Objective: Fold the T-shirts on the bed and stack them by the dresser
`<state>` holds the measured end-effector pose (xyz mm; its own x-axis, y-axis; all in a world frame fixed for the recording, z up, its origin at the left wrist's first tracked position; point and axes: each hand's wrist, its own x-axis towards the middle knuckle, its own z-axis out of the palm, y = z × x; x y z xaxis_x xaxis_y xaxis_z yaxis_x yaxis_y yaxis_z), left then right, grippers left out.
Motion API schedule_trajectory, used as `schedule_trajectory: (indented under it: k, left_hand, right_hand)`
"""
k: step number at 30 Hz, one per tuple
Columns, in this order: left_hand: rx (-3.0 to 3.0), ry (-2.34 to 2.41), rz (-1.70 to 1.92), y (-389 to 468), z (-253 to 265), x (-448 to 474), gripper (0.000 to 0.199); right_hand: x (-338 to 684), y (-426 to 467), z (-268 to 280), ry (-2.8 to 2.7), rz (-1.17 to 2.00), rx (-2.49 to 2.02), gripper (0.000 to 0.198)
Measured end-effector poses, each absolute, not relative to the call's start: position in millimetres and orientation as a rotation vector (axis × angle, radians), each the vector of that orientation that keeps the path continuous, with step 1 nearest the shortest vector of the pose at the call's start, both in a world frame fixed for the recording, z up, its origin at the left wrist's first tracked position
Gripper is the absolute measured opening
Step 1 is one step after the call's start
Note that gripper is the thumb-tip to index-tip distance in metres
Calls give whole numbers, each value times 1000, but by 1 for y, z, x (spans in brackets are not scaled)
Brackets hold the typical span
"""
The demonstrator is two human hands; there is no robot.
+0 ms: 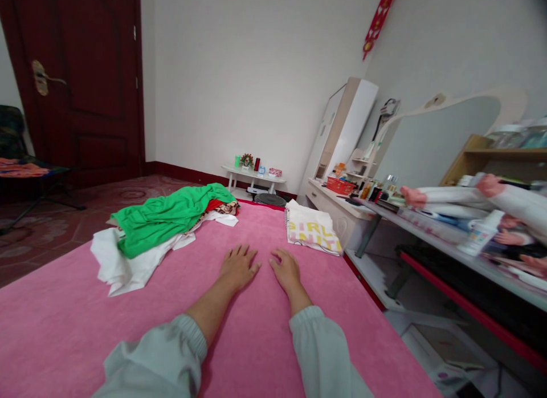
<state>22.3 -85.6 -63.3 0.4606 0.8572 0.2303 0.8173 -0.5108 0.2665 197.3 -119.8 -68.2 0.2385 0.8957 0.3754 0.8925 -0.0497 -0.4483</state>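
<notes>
My left hand lies palm down on the pink bedspread, its fingers spread and holding nothing. Close beside it, my right hand rests on the same cloth, fingers apart and nothing in them. Beyond and to the right of my right hand lies a folded white garment with yellow and pink lettering. To the left of my left hand is a loose heap of clothes: a green garment on top, with white cloth and some red and patterned fabric poking out underneath.
A cluttered desk and a white dresser with a mirror line the right side. At the far end stands a low white table with small items. A folding chair is by the dark red door.
</notes>
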Motion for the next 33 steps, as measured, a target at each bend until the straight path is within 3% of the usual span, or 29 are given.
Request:
schedule_trajectory:
  k: [11, 20, 28, 33]
  left_hand:
    - [2525, 1409, 683, -81, -64, 19, 48]
    - [2088, 669, 945, -68, -68, 20, 32]
    - [1810, 577, 875, -66, -69, 17, 25]
    - [1777, 517, 822, -72, -61, 15, 34]
  right_hand:
    - [197, -120, -69, -1772, 161, -1731, 30]
    - [190, -115, -74, -1922, 280, -1477, 31]
    - [189, -114, -79, -1906, 363, -1340, 24]
    - [185, -116, -75, -1875, 402, -1249, 21]
